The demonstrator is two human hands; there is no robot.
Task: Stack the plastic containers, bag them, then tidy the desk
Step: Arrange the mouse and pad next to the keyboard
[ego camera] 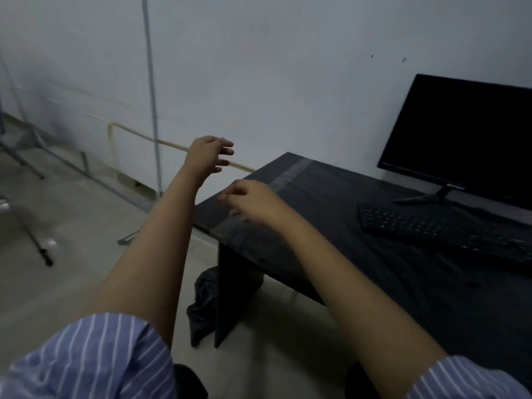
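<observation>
Your dark counter [359, 231] fills the 3 o'clock side, carrying only the monitor [460, 139] and, in front of it, the keyboard [431, 228]. No plastic containers show anywhere — a black bag [204, 300] slumps on the floor at 6 o'clock beside the counter leg, and whether they sit inside it can't be told. Your left hand [208, 155] hangs released off the counter's edge, fingers loosely spread; your right hand [253, 201] hovers over the near corner, loosely curled, holding nothing. Tidy carelessly and a forearm could shove the keyboard — or a foot could catch the bag.
</observation>
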